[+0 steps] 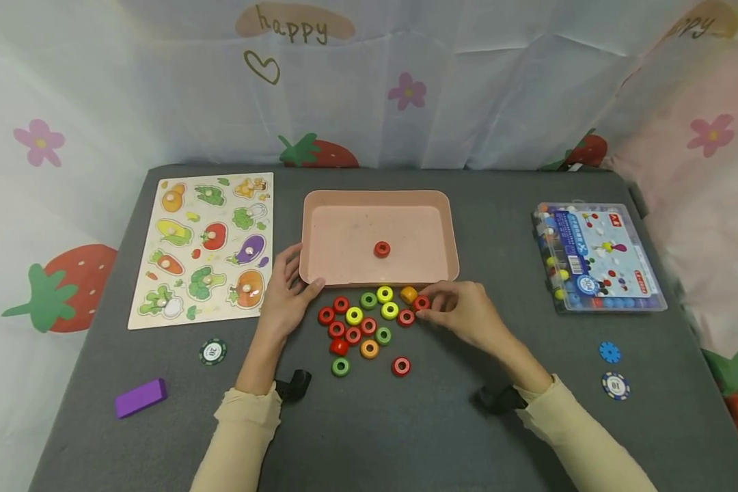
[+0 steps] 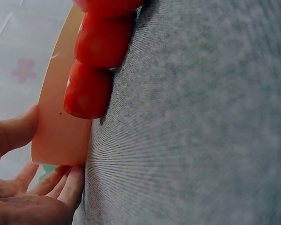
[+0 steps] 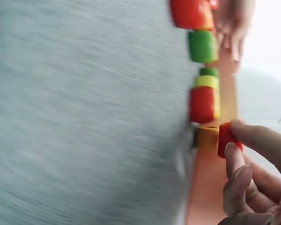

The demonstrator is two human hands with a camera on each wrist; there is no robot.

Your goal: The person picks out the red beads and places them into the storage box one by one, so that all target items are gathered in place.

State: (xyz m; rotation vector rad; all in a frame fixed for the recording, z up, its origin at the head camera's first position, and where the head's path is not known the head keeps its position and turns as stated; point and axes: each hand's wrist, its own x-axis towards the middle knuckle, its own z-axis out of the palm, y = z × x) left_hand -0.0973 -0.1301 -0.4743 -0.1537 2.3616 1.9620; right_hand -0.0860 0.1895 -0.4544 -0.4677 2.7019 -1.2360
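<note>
My right hand [image 1: 461, 311] pinches a red ring-shaped bead [image 3: 224, 139] between thumb and fingertips, just off the tray's front right corner. An orange bead [image 1: 408, 295] lies close to it. My left hand [image 1: 283, 301] touches the front left corner of the pink tray [image 1: 378, 199], its thumb by the front wall and its fingers along the side. One red bead [image 1: 382, 249] lies inside the tray. Before the tray, red, green, yellow and orange beads are loosely grouped, among them a yellow bead [image 1: 354, 316] and a green bead [image 1: 341, 367]. In the left wrist view, red beads [image 2: 88, 90] stand beside the tray wall.
At the left lie a vegetable peg puzzle board [image 1: 141, 301], a dark poker chip [image 1: 212, 352] and a purple block [image 1: 141, 398]. A clear box of colourful balls [image 1: 599, 258] sits at the right, with a blue disc [image 1: 610, 352] and another chip [image 1: 616, 386] below it. Printed cloth hangs behind.
</note>
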